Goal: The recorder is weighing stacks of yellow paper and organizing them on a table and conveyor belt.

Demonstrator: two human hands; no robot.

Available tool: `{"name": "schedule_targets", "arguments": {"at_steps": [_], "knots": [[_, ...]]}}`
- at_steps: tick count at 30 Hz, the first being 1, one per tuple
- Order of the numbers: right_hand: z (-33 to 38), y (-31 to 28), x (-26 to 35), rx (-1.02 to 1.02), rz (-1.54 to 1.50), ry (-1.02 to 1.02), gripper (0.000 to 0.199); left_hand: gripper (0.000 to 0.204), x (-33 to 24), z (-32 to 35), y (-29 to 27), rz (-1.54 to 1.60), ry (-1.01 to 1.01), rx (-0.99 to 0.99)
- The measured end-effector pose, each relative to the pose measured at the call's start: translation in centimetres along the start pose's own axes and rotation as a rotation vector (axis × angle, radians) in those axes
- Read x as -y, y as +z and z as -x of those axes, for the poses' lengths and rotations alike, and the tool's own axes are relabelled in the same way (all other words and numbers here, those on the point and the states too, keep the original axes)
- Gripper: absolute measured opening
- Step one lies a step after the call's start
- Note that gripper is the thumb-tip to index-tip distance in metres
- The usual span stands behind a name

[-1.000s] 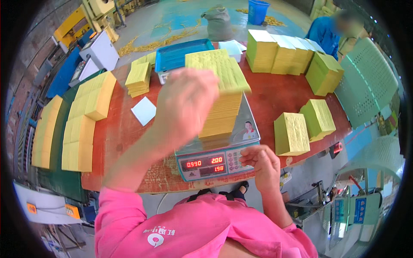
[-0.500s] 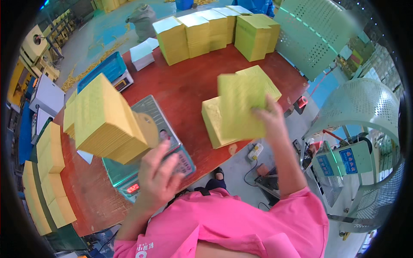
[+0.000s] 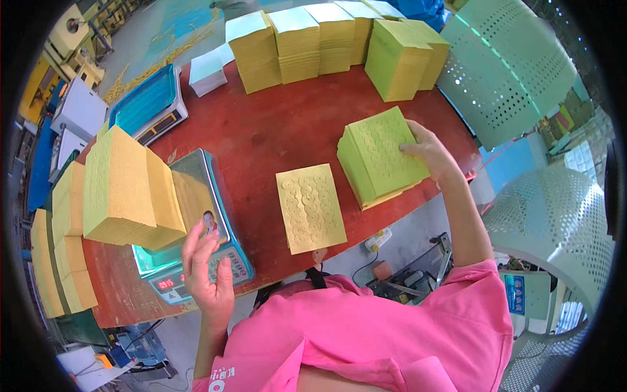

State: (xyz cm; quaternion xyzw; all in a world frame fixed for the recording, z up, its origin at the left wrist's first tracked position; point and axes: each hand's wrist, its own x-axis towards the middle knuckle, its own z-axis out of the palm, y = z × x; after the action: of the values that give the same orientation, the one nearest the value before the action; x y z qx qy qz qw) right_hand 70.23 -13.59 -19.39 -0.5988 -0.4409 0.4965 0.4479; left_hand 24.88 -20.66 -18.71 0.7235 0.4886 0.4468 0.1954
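My right hand (image 3: 428, 151) grips the far right edge of a yellow-green stack of paper sheets (image 3: 379, 150) stamped with round coin-like cuts, thumb on top. Left of that stack, a lower yellow stack of the same cut paper (image 3: 310, 209) lies flat. My left hand (image 3: 210, 277) is open, fingers apart, over the front of a teal digital scale (image 3: 243, 256) with a lit red display. On the scale's pan, a tall block of yellow paper (image 3: 127, 189) leans to the left, and I cannot tell whether it rests wholly on the pan.
Tall yellow paper stacks (image 3: 297, 52) line the red table's (image 3: 251, 134) far edge. A second scale with a blue tray (image 3: 147, 104) stands far left. More paper blocks (image 3: 73, 255) sit along the left edge. A perforated metal drum (image 3: 555, 209) stands at right.
My right hand has set the raised paper down on the right-hand stack, which now lies apart from the lower yellow one. My left hand has shifted left and down, its fingers spread.
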Motion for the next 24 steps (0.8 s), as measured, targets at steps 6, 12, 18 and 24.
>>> {"name": "schedule_targets", "arguments": {"at_steps": [6, 12, 18, 24], "knots": [[0.7, 1.1, 0.1, -0.038, 0.201, 0.007, 0.057, 0.028, 0.2, 0.8, 0.0, -0.029, -0.023, -0.033], [-0.4, 2.6, -1.1, -0.058, 0.436, -0.163, 0.057, 0.025, 0.0, 2.7, -2.2, -0.111, -0.115, -0.143], [2.5, 1.0, -0.9, -0.431, 0.741, -0.476, 0.062, 0.023, 1.5, 3.2, -8.1, -0.212, 0.010, -0.388], [4.3, 16.2, 0.1, -0.182, 0.353, -0.623, 0.054, 0.023, 5.0, 5.7, -14.2, -0.108, -0.160, -0.689]]}}
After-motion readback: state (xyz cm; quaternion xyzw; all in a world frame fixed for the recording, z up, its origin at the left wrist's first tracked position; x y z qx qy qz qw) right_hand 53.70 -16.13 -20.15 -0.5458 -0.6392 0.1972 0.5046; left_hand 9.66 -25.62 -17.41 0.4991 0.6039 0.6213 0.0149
